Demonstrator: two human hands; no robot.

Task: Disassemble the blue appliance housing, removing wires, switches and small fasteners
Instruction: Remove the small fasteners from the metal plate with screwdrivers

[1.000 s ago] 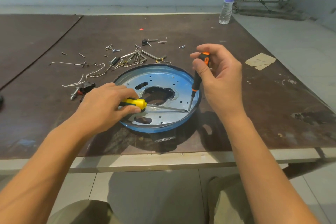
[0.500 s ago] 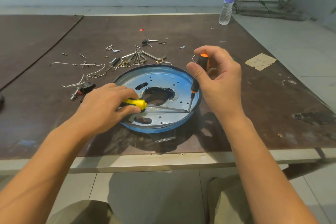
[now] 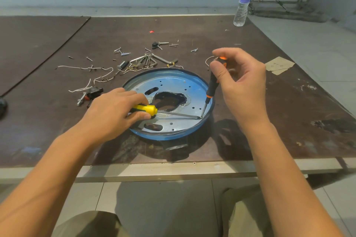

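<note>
Head view showed you working on the blue housing (image 3: 173,82), which lay open side down by the near edge of the bench (image 3: 289,121), about midway along it.

Your left hand (image 3: 113,109) had its fingers curled round the yellow screwdriver (image 3: 146,109). Its shaft ran almost flat across the plate toward the housing's right rim. Your right hand (image 3: 242,82) pinched the cap end of the black-and-orange screwdriver (image 3: 212,86) between thumb and forefinger, with the other fingers loosely spread away from it. That driver stood nearly upright, and its tip met the yellow one's tip at the rim.

I judge the flat tool was bracing or prying at a fastener while the upright one was set to spin it. A light pinch at the cap suits fast turning.

The white wires (image 3: 86,67), a black switch (image 3: 92,92) and loose screws (image 3: 123,53) lay beyond the housing toward the far left, probably to keep them out from under your hands.

A water bottle (image 3: 242,2) stood at the far right corner. It had a blue label, but the writing was too small to read. No brand was legible on either screwdriver.
</note>
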